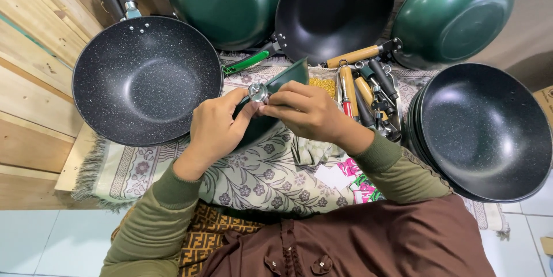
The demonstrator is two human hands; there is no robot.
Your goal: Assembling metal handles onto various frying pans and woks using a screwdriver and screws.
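Green, dark and glossy: small pan tilted on edge over the floral cloth, held between both hands at the middle of the view. Left hand cupped under and against the pan's rim, fingers wrapped up toward the shiny metal fitting at the rim; grip of that hand clenched on the pan. Right hand closed from the other side, fingertips pinched on the same metal fitting, just touching the left thumb. Pan body mostly hidden behind the two hands, only its upper edge and a slice of its lower side showing. Around the hands: speckled black wok to the left, touching the cloth's edge; two green woks and a black one leaning behind; a stack of speckled black woks to the right. Just beyond the right hand, a heap of loose handles, wooden and black, lying on the cloth.
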